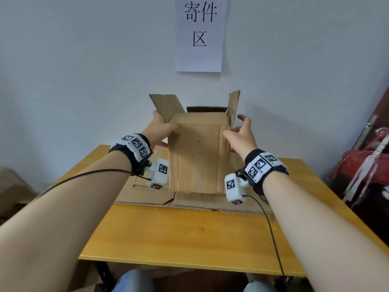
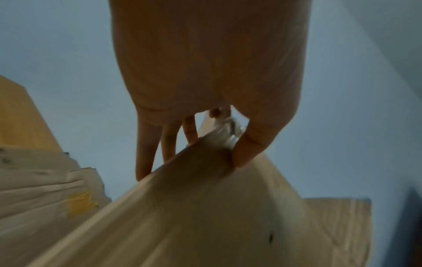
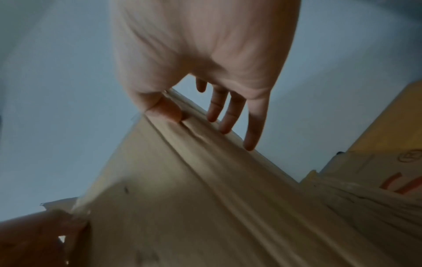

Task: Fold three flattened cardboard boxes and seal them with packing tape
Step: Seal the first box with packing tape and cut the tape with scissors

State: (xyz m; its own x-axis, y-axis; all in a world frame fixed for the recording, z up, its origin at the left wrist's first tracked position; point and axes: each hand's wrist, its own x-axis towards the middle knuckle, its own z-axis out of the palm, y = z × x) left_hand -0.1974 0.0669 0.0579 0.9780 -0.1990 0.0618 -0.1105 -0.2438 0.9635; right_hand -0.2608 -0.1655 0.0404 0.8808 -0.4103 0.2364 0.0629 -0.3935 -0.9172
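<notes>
A brown cardboard box (image 1: 197, 152) stands upright on the table, opened into a tube, with its left flap (image 1: 166, 104) and right flap (image 1: 233, 106) sticking up. My left hand (image 1: 164, 127) grips its left edge, thumb (image 2: 251, 148) on the front face and fingers behind the side. My right hand (image 1: 240, 133) lies against the right edge: the thumb (image 3: 164, 110) rests on the front face and straight fingers touch the side panel. Under the box lie flattened cardboard boxes (image 1: 189, 199). No tape is in view.
The yellow wooden table (image 1: 189, 239) stands against a pale wall bearing a paper sign (image 1: 200, 34). A red object (image 1: 368, 161) leans at the right by a dark door. More cardboard (image 1: 10, 186) sits on the floor at the left. Cables run from both wrists.
</notes>
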